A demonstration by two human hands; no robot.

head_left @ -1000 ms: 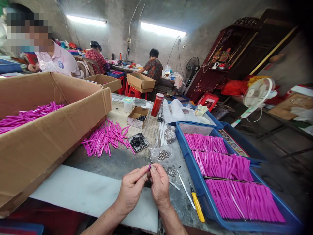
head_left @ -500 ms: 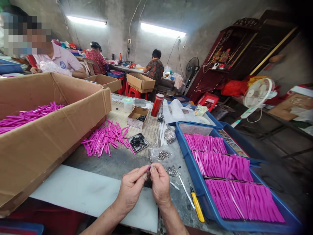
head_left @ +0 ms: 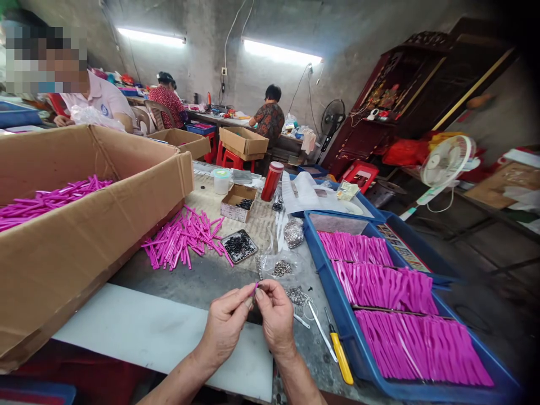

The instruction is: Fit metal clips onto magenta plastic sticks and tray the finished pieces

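My left hand (head_left: 225, 323) pinches a short purple tube-like piece (head_left: 255, 288), of which only the tip shows between the fingers. Against it, fingertips nearly meeting, my right hand (head_left: 277, 319) is closed in a pinch. Something small and dark seems to be at that spot, too hidden to name. Beyond the hands lie a loose heap of purple tubes (head_left: 181, 239), a small metal tray of black parts (head_left: 239, 246) and a plastic bag with small metal pieces (head_left: 282, 268). A white sheet (head_left: 164, 332) lies under and left of my hands.
A large cardboard box (head_left: 105, 230) with more purple tubes stands at left. On the right, a blue tray (head_left: 367, 365) holds rows of purple pieces, with a yellow-handled screwdriver (head_left: 341, 354) beside it. A red flask (head_left: 272, 181) stands farther back. Several people sit beyond.
Both hands stay together in nearly the same place. The right fingers have shifted slightly at the purple piece, and a little more of it shows.
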